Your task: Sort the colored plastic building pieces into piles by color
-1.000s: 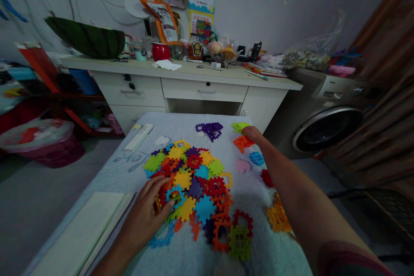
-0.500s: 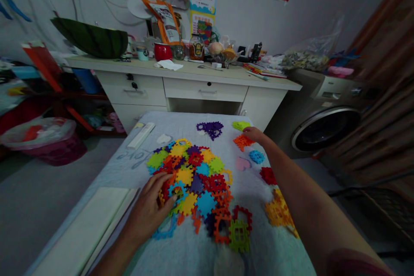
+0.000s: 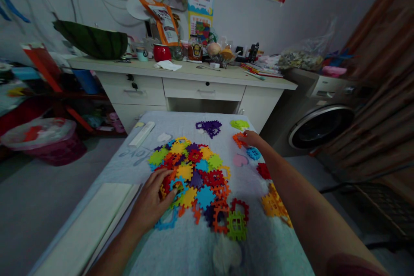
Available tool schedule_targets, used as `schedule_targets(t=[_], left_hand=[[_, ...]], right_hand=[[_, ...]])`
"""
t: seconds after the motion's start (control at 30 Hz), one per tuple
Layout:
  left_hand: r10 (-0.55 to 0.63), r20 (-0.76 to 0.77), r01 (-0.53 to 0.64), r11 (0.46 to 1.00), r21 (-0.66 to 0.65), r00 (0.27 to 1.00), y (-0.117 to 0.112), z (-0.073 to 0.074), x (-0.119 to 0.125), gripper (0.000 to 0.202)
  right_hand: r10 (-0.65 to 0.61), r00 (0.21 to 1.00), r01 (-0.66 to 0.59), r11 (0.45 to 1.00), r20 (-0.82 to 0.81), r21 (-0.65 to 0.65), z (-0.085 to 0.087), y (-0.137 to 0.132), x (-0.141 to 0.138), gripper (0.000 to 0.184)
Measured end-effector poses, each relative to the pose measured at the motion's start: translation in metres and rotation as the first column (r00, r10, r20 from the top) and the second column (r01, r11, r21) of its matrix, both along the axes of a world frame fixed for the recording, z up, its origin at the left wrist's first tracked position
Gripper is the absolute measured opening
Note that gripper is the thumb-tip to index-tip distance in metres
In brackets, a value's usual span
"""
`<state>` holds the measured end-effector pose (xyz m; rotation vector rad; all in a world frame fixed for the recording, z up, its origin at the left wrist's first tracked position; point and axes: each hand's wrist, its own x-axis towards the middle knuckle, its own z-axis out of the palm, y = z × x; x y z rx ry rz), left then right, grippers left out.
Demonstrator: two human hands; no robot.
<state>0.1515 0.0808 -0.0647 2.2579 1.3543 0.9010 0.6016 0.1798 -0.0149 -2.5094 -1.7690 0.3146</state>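
While your left hand rests open on the tile pile, your right hand is on the far orange tile. Grip there's unclear.

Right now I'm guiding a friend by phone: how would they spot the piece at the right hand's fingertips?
On the cloth-covered table, look beyond the mixed pile of toothed tiles to the far right edge. The right hand touches an orange tile, between a lime-green tile farther off and a blue tile nearer. It is the only orange one in that row.
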Motion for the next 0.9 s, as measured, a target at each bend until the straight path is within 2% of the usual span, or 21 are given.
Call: schedule_targets(t=[0.17, 0.33, 0.4, 0.47, 0.6, 0.7, 0.77, 0.9], left_hand=[[0.005, 0.002, -0.005, 1.0, 0.007, 1.0, 0.001, -0.001, -0.001, 0.045], [0.003, -0.002, -0.003, 1.0, 0.022, 1.0, 0.001, -0.001, -0.001, 0.045], [0.003, 0.0, -0.003, 1.0, 0.028, 1.0, 0.001, 0.0, 0.0, 0.044], [0.0, 0.005, 0.0, 1.0, 0.029, 1.0, 0.0, 0.001, 0.001, 0.045], [-0.009, 0.007, 0.009, 1.0, 0.004, 1.0, -0.001, 0.001, 0.003, 0.046], [-0.012, 0.018, 0.013, 1.0, -0.016, 1.0, -0.001, 0.0, 0.003, 0.047], [-0.013, 0.026, 0.014, 1.0, -0.026, 1.0, -0.001, -0.001, 0.003, 0.048], [-0.022, 0.032, 0.023, 0.999, -0.044, 0.999, -0.002, -0.002, 0.004, 0.049]], right_hand=[[-0.054, 0.998, 0.057, 0.996, -0.045, 0.069, 0.014, -0.013, -0.001, 0.037], [-0.081, 0.991, 0.1, 0.976, -0.107, 0.192, 0.033, -0.03, -0.013, 0.037], [-0.017, 0.986, 0.064, 0.958, -0.167, 0.278, 0.038, -0.04, -0.029, 0.033], [0.119, 0.966, -0.037, 0.943, -0.229, 0.332, 0.041, -0.051, -0.05, 0.03], [0.375, 0.874, -0.298, 0.916, -0.31, 0.268, 0.038, -0.077, -0.1, 0.028], [0.453, 0.853, -0.418, 0.891, -0.26, 0.18, 0.031, -0.092, -0.129, 0.033], [0.439, 0.88, -0.42, 0.898, -0.18, 0.133, 0.025, -0.097, -0.142, 0.038], [0.323, 0.945, -0.317, 0.943, -0.055, 0.099, 0.01, -0.097, -0.156, 0.05]])
